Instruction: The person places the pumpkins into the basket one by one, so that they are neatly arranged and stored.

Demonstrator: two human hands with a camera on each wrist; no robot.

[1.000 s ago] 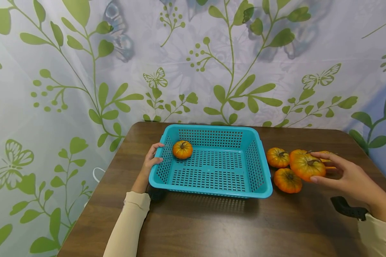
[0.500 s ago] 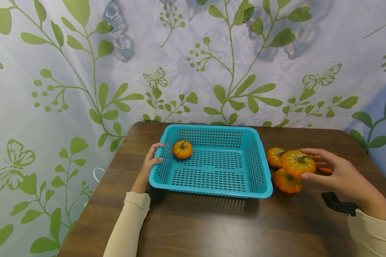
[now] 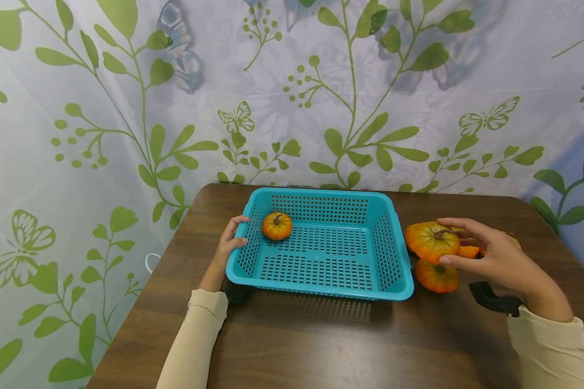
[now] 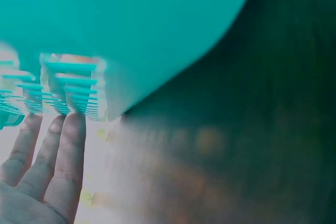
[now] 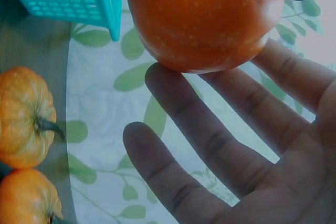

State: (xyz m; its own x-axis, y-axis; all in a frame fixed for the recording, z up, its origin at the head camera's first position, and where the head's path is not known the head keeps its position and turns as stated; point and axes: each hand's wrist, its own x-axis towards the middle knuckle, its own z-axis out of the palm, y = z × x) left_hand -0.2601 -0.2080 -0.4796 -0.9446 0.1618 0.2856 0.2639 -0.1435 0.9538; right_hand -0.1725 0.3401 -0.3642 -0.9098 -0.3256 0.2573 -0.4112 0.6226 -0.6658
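In the head view my right hand (image 3: 501, 259) holds a small orange pumpkin (image 3: 429, 242) by its side, right of the turquoise basket (image 3: 321, 292). The right wrist view shows that pumpkin (image 5: 199, 19) from below, against the fingertips. Under and behind it sit other pumpkins, one of them red-orange (image 3: 436, 277), partly covered by the held one and the hand. My left hand (image 3: 224, 248) touches the basket's left side, thumb and fingertips at the rim. Its straight fingers (image 4: 65, 166) meet the slotted wall in the left wrist view. One pumpkin (image 3: 277, 226) lies inside the basket, at its left end.
The brown wooden table (image 3: 302, 346) backs onto a leaf-printed cloth (image 3: 282, 108). Two pumpkins, one with a dark curved stem (image 5: 23, 116), lie on the table in the right wrist view. A white cable (image 3: 150, 263) shows beyond the left table edge.
My right hand has moved left with the pumpkin, from over the other pumpkins to near the basket's right rim. The left hand and basket have stayed put.
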